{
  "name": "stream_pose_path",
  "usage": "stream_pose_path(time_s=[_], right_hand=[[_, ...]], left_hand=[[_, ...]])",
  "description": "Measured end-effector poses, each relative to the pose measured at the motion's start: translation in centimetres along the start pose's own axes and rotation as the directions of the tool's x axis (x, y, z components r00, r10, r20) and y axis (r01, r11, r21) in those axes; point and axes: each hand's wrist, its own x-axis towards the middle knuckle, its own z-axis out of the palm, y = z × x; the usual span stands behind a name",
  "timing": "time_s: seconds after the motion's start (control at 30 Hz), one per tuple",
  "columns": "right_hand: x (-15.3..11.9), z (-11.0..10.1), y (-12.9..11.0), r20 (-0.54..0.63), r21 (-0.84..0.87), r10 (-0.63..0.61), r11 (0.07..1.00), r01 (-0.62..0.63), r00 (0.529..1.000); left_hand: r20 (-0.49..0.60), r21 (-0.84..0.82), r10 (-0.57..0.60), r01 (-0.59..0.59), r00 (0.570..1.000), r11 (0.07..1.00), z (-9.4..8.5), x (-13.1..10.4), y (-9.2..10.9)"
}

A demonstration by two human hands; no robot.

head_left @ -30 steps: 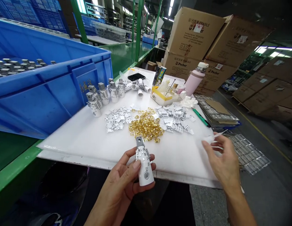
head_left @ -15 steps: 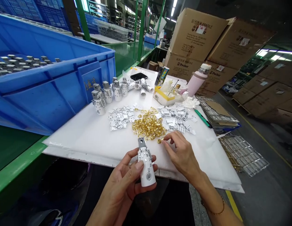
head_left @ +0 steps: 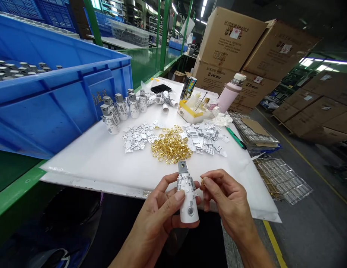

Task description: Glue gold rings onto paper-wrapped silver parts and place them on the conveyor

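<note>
A white bottle-shaped piece point(head_left: 188, 201) with a grey square top stands nearly upright in my left hand point(head_left: 164, 208), whose fingers wrap round it. Close by on the right, my right hand point(head_left: 227, 197) pinches a small gold ring point(head_left: 202, 181) between thumb and fingertips, not touching the piece. Beyond the hands lies a heap of gold rings point(head_left: 172, 145) on the white table covering point(head_left: 100, 163). Small white and grey plates are piled to the left point(head_left: 138, 137) and right point(head_left: 205, 137) of the rings.
Several similar pieces point(head_left: 123, 107) stand beside a large blue crate point(head_left: 64, 93) at the left. Farther back are a phone point(head_left: 161, 88), a yellow-edged tray point(head_left: 190, 114) and a pink bottle point(head_left: 230, 95). A green pen point(head_left: 236, 138) lies near the right edge; cartons point(head_left: 229, 44) are stacked behind.
My right hand has lifted a gold ring off the table and brought it back toward me, beside the piece. My left hand has shifted slightly right with the piece.
</note>
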Motion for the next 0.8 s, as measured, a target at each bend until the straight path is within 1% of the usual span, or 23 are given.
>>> stream_pose_path(time_s=[0.1, 0.23, 0.3, 0.37, 0.43, 0.53, 0.6, 0.63, 0.67, 0.7, 0.73, 0.8], right_hand=[[-0.5, 0.3, 0.1, 0.005, -0.065, -0.028, 0.997, 0.028, 1.000], [-1.1, 0.5, 0.0, -0.026, -0.181, -0.140, 0.974, 0.133, 0.990], [-1.3, 0.4, -0.1, 0.018, -0.209, -0.167, 0.964, 0.167, 0.986], [-1.4, 0.1, -0.2, 0.081, -0.207, -0.158, 0.963, 0.172, 0.984], [-1.5, -0.3, -0.1, 0.111, -0.204, -0.150, 0.964, 0.170, 0.982], [-1.6, -0.7, 0.3, 0.081, -0.248, -0.200, 0.945, 0.214, 0.976], [-1.6, -0.7, 0.5, 0.034, -0.262, -0.234, 0.936, 0.234, 0.972], [-1.5, -0.7, 0.5, 0.004, -0.227, -0.219, 0.950, 0.214, 0.976], [-1.4, -0.6, 0.5, -0.027, -0.150, -0.172, 0.974, 0.167, 0.985], [-1.3, -0.6, 0.4, -0.049, -0.039, -0.093, 0.995, 0.091, 0.994], [-1.2, -0.6, 0.3, -0.055, 0.086, 0.002, 0.996, 0.003, 0.998], [-0.9, -0.7, 0.0, -0.018, 0.291, 0.161, 0.945, -0.148, 0.987]], left_hand=[[0.031, 0.026, 0.001, -0.001, 1.000, 1.000, 0.1, 0.2, -0.3], [-0.011, 0.025, -0.006, 0.006, 1.000, 1.000, 0.0, 0.3, -0.4], [-0.017, 0.027, -0.011, 0.012, 1.000, 1.000, 0.0, 0.3, -0.3], [-0.014, 0.039, -0.013, 0.013, 1.000, 0.999, 0.0, 0.4, -0.1], [-0.007, 0.050, -0.016, 0.016, 1.000, 0.999, 0.0, 0.4, 0.2], [0.010, 0.049, -0.039, 0.038, 0.999, 0.998, 0.2, 0.6, 0.4], [0.019, 0.028, -0.061, 0.060, 0.998, 0.998, 0.3, 0.6, 0.5], [0.021, 0.013, -0.071, 0.071, 0.997, 0.997, 0.4, 0.6, 0.5], [0.023, -0.001, -0.081, 0.081, 0.996, 0.997, 0.4, 0.6, 0.5], [0.017, -0.012, -0.088, 0.089, 0.996, 0.996, 0.4, 0.6, 0.5], [0.005, -0.023, -0.096, 0.096, 0.995, 0.995, 0.4, 0.7, 0.5], [-0.029, -0.036, -0.102, 0.101, 0.994, 0.994, 0.4, 0.7, 0.4]])
